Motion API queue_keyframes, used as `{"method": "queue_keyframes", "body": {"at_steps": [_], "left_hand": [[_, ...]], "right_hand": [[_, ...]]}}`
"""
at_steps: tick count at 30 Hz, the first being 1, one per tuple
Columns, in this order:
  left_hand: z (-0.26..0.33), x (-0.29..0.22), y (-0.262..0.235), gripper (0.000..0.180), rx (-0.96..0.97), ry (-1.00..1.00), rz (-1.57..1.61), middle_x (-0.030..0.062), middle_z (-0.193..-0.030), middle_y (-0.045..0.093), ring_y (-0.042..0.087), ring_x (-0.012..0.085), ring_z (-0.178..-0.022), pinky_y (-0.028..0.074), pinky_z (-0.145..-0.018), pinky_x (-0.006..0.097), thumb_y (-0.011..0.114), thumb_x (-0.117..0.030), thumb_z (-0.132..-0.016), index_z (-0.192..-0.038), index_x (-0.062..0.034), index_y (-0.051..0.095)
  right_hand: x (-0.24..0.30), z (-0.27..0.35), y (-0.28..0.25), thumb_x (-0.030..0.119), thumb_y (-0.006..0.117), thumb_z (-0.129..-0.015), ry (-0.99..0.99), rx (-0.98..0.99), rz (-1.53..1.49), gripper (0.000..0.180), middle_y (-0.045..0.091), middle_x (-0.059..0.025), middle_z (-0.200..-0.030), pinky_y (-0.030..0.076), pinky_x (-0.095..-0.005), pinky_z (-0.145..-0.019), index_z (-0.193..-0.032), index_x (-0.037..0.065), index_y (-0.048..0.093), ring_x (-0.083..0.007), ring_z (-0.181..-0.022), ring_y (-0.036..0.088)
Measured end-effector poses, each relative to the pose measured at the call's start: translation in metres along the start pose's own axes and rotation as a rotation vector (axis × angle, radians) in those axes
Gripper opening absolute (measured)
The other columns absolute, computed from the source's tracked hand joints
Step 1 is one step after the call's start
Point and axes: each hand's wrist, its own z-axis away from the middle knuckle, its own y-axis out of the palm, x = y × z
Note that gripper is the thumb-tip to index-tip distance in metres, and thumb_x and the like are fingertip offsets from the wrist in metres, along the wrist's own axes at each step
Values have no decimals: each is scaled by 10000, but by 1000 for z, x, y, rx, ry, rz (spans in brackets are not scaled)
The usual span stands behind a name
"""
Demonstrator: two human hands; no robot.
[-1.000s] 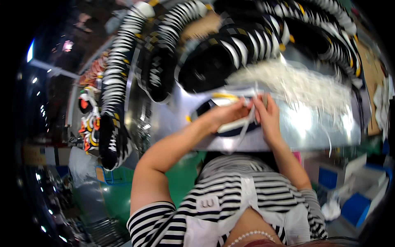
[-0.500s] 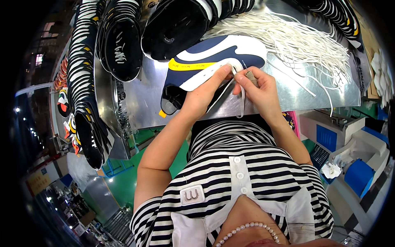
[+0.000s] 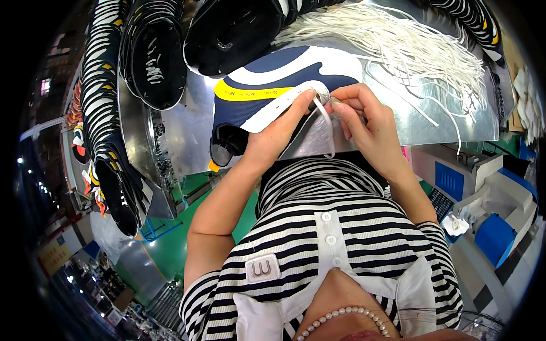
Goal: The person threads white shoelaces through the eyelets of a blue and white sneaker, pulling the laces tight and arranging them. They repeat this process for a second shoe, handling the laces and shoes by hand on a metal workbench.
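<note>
A navy, white and yellow shoe upper (image 3: 273,85) lies flat on the shiny metal table (image 3: 432,125) in front of me. My left hand (image 3: 278,133) grips its white eyelet strip, thumb on top. My right hand (image 3: 364,122) pinches a white shoelace (image 3: 327,122) at the strip's end, and the lace hangs in a loop between both hands. Both hands meet just above my striped shirt.
A heap of loose white laces (image 3: 421,45) lies at the far right of the table. Stacks of black shoe uppers (image 3: 148,51) stand along the left and top. A blue and white machine (image 3: 483,204) is at the lower right, over a green floor (image 3: 170,238).
The view has tipped lower, so the shoe upper and both hands sit nearer. My hands stayed together at the eyelet strip, and the lace loop now hangs between them.
</note>
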Motion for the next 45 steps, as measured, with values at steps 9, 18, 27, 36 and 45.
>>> {"method": "queue_keyframes", "body": {"at_steps": [9,18,27,36,45], "left_hand": [[4,-6,1,270,66,590,-827,117,-1155,669,634,228,-1056,471,-910,325,615,-152,-940,-1167,-10,647],[-28,12,-27,474,211,-149,338,150,-1114,687,637,191,-1043,454,-962,317,465,-356,-1025,-1176,64,623],[-51,-9,-31,464,347,-24,-204,140,-974,711,693,221,-920,528,-817,312,624,-374,-947,-1124,55,609],[-16,-14,-31,238,131,427,-833,163,-791,683,660,320,-669,503,-603,345,741,-209,-838,-997,-43,676],[-26,-77,-57,222,-147,733,-624,0,-850,715,598,33,-716,451,-598,172,742,-109,-861,-1056,-7,707]], "right_hand": [[-2,-22,-3,97,607,-901,-198,42,394,127,679,-159,-734,526,-403,-607,-976,-1,573,-338,-700,680],[16,-20,-44,146,686,-867,-64,-186,442,272,688,-62,-847,486,-322,-549,-1114,70,605,-174,-569,617],[-41,-63,-33,205,807,-789,261,-208,-340,384,655,-4,-904,441,-184,-700,-1099,52,640,-56,-782,581],[-40,-14,-4,221,707,-889,259,30,-74,187,553,64,-691,384,-176,-594,-979,57,709,-23,-657,498],[-61,66,-11,170,695,-874,-40,470,263,196,525,-121,-735,398,-333,-580,-855,-11,623,-227,-631,504]]}}
